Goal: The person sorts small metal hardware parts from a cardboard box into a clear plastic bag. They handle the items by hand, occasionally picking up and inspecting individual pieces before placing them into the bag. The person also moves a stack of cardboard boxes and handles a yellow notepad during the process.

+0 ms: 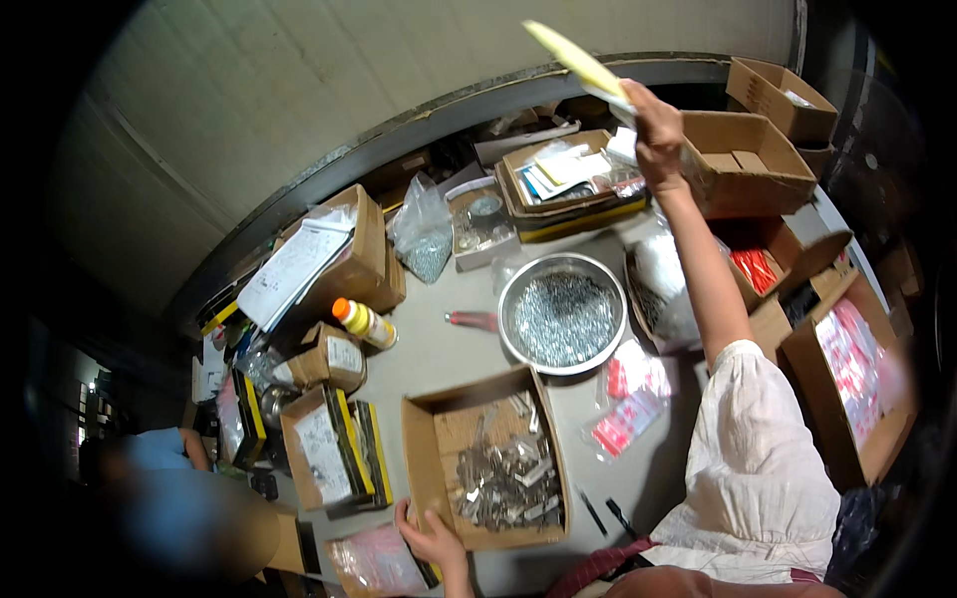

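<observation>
the person's right hand (653,130) is raised at the end of an outstretched arm, above the far side of the tabletop (429,349). its fingers are closed around one end of a flat yellow item (573,55), which slants up and to the left, in front of the pale wall (349,60); a whitish part shows along its lower end.

the left hand (434,538) is low in the view, at the near left corner of an open cardboard box (423,463). its thumb and fingers stand parted, with nothing seen between them; whether they touch the box cannot be told. just beside it, to the left, lies a clear plastic bag (369,563) with pinkish contents. loose metal pieces (508,478) are heaped mostly toward the right of the box.

beyond the box is a round metal pan (558,369) with a red handle (472,319) pointing left, holding many small shiny metal parts (563,317). red-and-clear packets (626,424) lie near its lower right. a bottle (369,324) with an orange cap leans or lies to the left, beside a small carton (339,359). at far left, a co-worker in blue (164,448) appears blurred.
</observation>
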A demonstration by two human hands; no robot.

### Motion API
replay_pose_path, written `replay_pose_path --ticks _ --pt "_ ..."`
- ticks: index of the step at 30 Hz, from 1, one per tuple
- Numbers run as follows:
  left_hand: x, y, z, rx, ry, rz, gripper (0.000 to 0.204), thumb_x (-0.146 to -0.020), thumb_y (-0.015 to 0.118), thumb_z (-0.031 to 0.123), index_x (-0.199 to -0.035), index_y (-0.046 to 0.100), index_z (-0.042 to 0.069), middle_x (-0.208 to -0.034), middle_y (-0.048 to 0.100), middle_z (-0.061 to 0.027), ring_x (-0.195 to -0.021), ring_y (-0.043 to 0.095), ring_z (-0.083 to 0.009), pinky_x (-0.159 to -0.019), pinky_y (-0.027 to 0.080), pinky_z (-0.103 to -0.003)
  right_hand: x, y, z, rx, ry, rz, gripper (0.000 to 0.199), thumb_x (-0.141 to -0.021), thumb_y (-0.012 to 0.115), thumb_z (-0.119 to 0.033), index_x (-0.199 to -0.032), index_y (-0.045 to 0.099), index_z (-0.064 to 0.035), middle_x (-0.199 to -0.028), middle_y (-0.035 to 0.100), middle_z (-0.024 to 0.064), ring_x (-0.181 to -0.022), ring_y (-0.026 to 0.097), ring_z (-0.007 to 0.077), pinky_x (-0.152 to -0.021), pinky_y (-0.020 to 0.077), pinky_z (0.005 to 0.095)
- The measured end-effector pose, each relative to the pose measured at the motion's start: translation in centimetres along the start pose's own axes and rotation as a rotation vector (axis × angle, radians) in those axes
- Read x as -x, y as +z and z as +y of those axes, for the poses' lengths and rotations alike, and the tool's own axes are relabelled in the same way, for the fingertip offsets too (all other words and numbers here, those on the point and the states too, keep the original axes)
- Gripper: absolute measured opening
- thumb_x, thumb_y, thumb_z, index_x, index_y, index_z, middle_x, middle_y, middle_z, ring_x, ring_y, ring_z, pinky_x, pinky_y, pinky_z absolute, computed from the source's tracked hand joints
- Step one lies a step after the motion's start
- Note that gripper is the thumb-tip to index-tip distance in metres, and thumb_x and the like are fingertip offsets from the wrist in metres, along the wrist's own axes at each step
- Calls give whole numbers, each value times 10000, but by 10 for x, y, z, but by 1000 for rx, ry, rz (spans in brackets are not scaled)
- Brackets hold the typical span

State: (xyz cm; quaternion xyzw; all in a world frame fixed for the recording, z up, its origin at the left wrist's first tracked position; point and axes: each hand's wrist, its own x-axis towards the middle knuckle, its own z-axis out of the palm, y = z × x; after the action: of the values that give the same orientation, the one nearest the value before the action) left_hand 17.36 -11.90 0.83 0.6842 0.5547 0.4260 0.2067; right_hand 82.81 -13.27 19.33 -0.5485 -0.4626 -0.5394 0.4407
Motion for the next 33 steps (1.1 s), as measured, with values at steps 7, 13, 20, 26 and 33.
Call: replay_pose_path --ticks 7,13,20,26,33 --pt "-13 -2 4 -218 -109 -232 637 -933 676 333 -1434 430 26 -1424 481 -229 -1248 510 -370 -1033 443 -442 171 124 58 102 545 -1136 602 -743 558 3 -1333 619 -105 -1318 630 181 -1265 574 311 -1091 399 420" --pt "1 -1 11 -71 -180 -125 561 -934 679 291 -1367 497 -15 -1276 578 -228 -1151 556 -361 -1007 444 -448 153 93 66 602 403 -837 774 -680 754 -99 -1403 476 -82 -1530 366 170 -1359 430 371 -1099 334 594" --pt "-7 -5 13 -223 -150 -192 633 -919 700 371 -1391 488 7 -1308 574 -239 -1149 567 -364 -1009 441 -453 140 80 134 380 617 -651 299 -831 628 -167 -1110 685 -74 -1019 700 222 -993 645 415 -892 504 495" --pt "-7 -15 23 -387 -190 -222 614 -921 673 344 -1425 464 61 -1284 595 -207 -1160 583 -346 -961 483 -439 138 132 73 -448 825 -1088 726 -760 745 -309 -1398 548 -23 -1337 608 252 -1239 592 355 -1060 442 395" --pt "-5 -8 21 -332 -133 -188 561 -920 689 297 -1406 493 99 -1225 609 -193 -1079 587 -327 -968 472 -443 143 103 98 581 734 -1332 692 -746 729 -403 -1280 590 14 -1335 544 223 -1271 509 376 -1056 440 461"
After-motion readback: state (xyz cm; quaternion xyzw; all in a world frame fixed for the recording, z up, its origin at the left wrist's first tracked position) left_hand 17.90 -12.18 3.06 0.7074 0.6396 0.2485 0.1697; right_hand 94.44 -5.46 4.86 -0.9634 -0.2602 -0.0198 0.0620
